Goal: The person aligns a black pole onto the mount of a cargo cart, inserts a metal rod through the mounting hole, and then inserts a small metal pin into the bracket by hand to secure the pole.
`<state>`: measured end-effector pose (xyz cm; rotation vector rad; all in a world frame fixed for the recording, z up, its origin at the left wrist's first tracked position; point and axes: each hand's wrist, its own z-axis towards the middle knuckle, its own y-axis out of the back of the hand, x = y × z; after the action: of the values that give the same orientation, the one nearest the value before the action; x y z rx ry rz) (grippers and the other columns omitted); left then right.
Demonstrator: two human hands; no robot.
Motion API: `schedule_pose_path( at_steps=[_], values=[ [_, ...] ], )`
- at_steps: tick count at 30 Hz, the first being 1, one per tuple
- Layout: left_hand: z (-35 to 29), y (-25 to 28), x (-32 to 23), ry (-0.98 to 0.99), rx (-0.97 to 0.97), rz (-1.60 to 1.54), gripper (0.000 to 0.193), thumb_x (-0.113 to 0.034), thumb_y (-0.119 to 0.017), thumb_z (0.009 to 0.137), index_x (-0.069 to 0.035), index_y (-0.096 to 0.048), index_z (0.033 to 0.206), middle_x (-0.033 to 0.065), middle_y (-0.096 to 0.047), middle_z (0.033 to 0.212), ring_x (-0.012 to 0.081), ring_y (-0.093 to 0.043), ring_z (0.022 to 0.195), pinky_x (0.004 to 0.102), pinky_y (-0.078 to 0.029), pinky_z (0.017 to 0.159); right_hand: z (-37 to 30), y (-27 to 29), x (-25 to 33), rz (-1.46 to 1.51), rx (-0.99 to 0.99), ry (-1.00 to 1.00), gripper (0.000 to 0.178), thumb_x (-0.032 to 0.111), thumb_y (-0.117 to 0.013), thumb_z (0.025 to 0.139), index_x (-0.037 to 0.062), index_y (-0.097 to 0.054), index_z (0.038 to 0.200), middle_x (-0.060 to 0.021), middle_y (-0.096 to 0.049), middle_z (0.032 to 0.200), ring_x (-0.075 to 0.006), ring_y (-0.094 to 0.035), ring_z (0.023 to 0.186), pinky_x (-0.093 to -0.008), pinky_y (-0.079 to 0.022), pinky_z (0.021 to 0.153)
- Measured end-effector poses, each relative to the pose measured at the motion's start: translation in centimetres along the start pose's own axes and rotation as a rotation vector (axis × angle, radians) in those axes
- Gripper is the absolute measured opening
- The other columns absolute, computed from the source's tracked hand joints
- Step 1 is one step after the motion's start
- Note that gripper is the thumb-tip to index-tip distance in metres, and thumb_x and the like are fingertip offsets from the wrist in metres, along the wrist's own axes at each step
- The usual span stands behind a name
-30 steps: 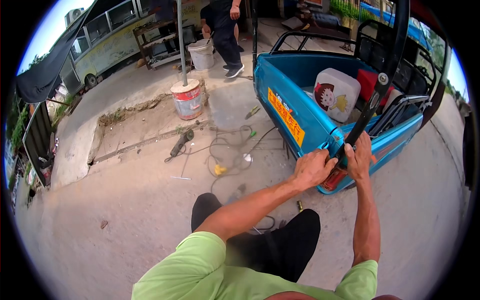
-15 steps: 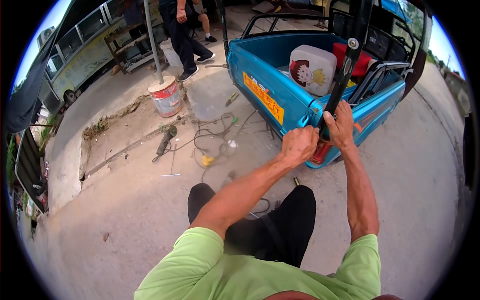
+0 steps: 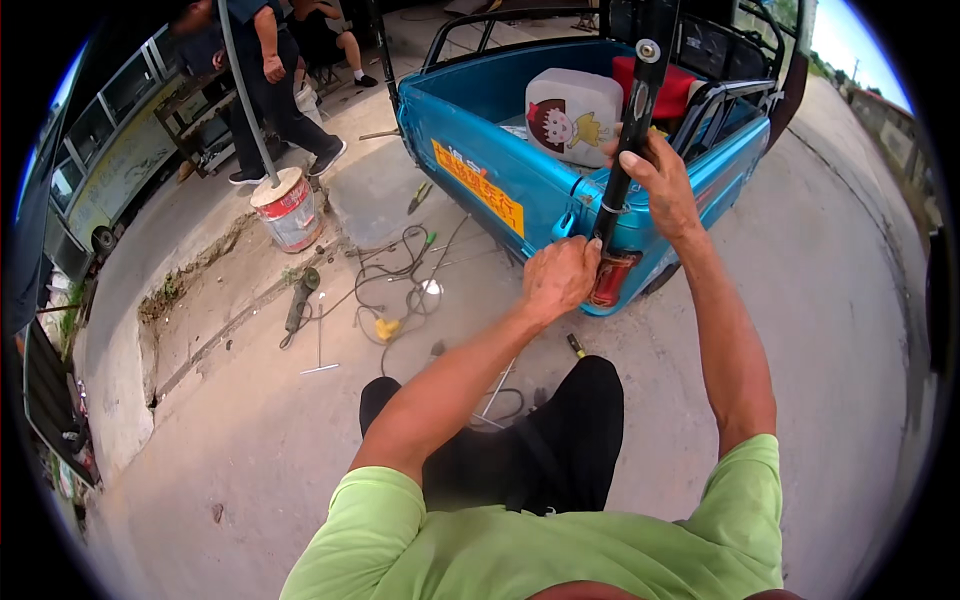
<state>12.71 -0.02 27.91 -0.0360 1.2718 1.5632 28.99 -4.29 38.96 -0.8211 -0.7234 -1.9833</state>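
A black metal post (image 3: 633,130) stands at the near corner of a blue cargo bed (image 3: 490,170). My right hand (image 3: 662,188) is wrapped round this post from the right, thumb on the near side and fingertips showing behind it. Lower down, my left hand (image 3: 560,278) is closed beside the foot of the post, its fingers curled and touching it. Whatever lies within those fingers is hidden. Just below and right of the left hand is a red tail light (image 3: 612,280). A bright bolt head (image 3: 648,50) sits higher on the post.
A cushion with a cartoon girl (image 3: 573,115) lies in the bed. On the ground are a power tool (image 3: 301,300), tangled cables (image 3: 385,268), a yellow connector (image 3: 387,329) and a T-shaped rod (image 3: 320,369). A pole stands in a paint bucket (image 3: 287,212). Another person (image 3: 275,90) walks beyond it.
My right hand has moved up the post, while my left hand remains near its foot. The view has shifted, and the other person has moved left.
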Motion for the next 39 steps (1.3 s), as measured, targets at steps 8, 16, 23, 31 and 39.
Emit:
schedule_pose_path(
  at_steps=[8, 16, 23, 31, 39],
  values=[
    [1.0, -0.2, -0.9, -0.01, 0.038, -0.046, 0.049, -0.039, -0.044, 0.106, 0.0, -0.07, 0.092, 0.0293, -0.069, 0.091, 0.0513, -0.064, 0.089, 0.0576, -0.05, 0.081, 3.2, -2.1, -1.4, 0.314, -0.15, -0.15, 0.031, 0.034, -0.068, 0.099, 0.0049, -0.062, 0.091, 0.0026, -0.051, 0.067, -0.0097, -0.048, 0.059, -0.0272, -0.043, 0.057],
    [0.5, -2.7, -0.7, 0.269, 0.014, -0.347, 0.052, -0.038, -0.045, 0.104, 0.001, -0.071, 0.081, 0.027, -0.07, 0.085, 0.0504, -0.065, 0.086, 0.054, -0.051, 0.08, 2.4, -3.3, 0.9, 0.1, -0.324, -0.155, 0.021, 0.022, -0.063, 0.096, 0.0041, -0.063, 0.085, 0.0007, -0.057, 0.066, -0.0101, -0.053, 0.054, -0.0277, -0.042, 0.05],
    [0.3, -1.8, 0.6, 0.222, 0.016, -0.456, 0.053, -0.042, -0.049, 0.104, -0.001, -0.063, 0.073, 0.013, -0.063, 0.061, 0.0265, -0.061, 0.056, 0.0401, -0.047, 0.058, 2.9, -4.2, 0.5, 0.284, -0.322, -0.162, 0.021, 0.019, -0.065, 0.095, 0.0041, -0.062, 0.081, 0.004, -0.052, 0.061, -0.0083, -0.049, 0.05, -0.0255, -0.039, 0.047],
    [1.0, 0.5, -0.5, -0.144, -0.049, 0.025, 0.034, -0.029, -0.056, 0.099, -0.004, -0.067, 0.079, 0.0197, -0.071, 0.081, 0.043, -0.068, 0.076, 0.0532, -0.055, 0.07, 3.2, -3.0, -2.3, 0.315, -0.275, -0.109, 0.027, 0.028, -0.067, 0.1, 0.003, -0.063, 0.091, 0.0056, -0.04, 0.064, -0.0072, -0.039, 0.056, -0.0268, -0.032, 0.053],
    [0.2, 0.9, 1.0, -0.169, -0.085, -0.067, 0.029, -0.026, -0.06, 0.097, -0.002, -0.066, 0.083, 0.0211, -0.069, 0.079, 0.041, -0.069, 0.071, 0.051, -0.055, 0.064, 3.3, -3.4, -2.4, 0.367, -0.239, -0.153, 0.024, 0.028, -0.068, 0.099, 0.006, -0.064, 0.09, 0.0049, -0.045, 0.066, -0.0064, -0.043, 0.058, -0.0236, -0.035, 0.054]
  ],
)
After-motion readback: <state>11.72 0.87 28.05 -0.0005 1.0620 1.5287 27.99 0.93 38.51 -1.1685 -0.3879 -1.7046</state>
